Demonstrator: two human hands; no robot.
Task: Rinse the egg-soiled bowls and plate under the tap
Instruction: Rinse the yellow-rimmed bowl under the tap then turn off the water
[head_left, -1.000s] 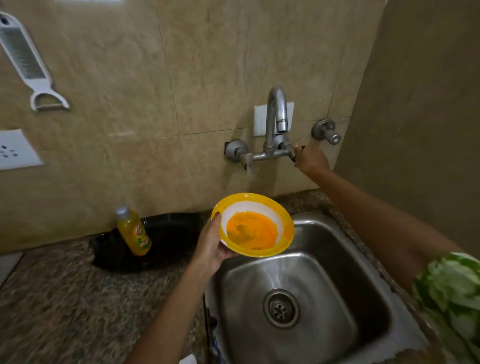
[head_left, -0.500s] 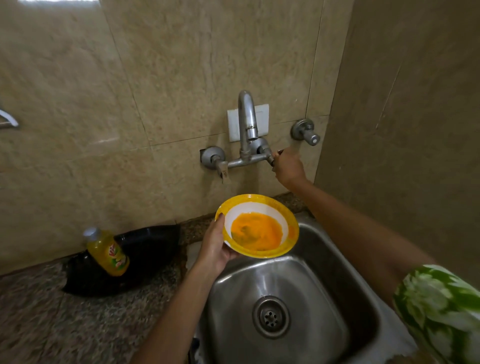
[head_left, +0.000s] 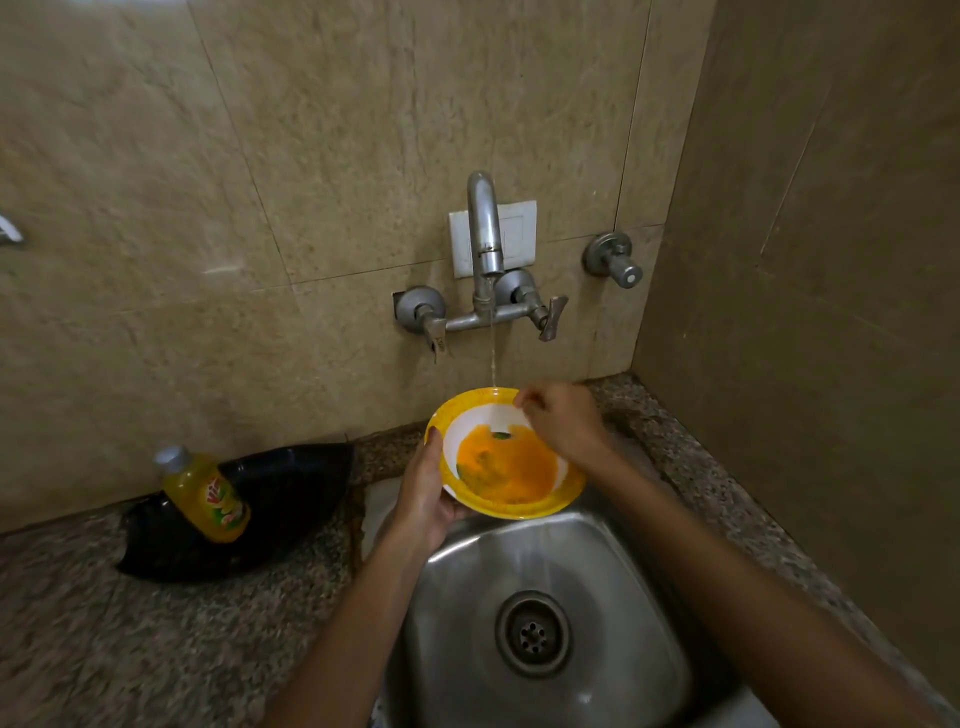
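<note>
Nearest, below both forearms, lies the steel sink with its round drain. Just above it the left hand grips the yellow-rimmed bowl at its left edge, thumb lying over the rim and fingers curled underneath. The bowl is held tilted over the back of the sink, its white inside smeared with orange egg. The right hand hovers at the bowl's far right rim, fingers loosely bent with their tips pointing into the bowl; whether they touch it I cannot tell. Left of the left hand, on the speckled counter, a yellow bottle stands against a black bag. Beyond both hands, on the tiled wall, the tap lets a thin stream of water fall onto the bowl's far rim, just beside the right fingertips.
</note>
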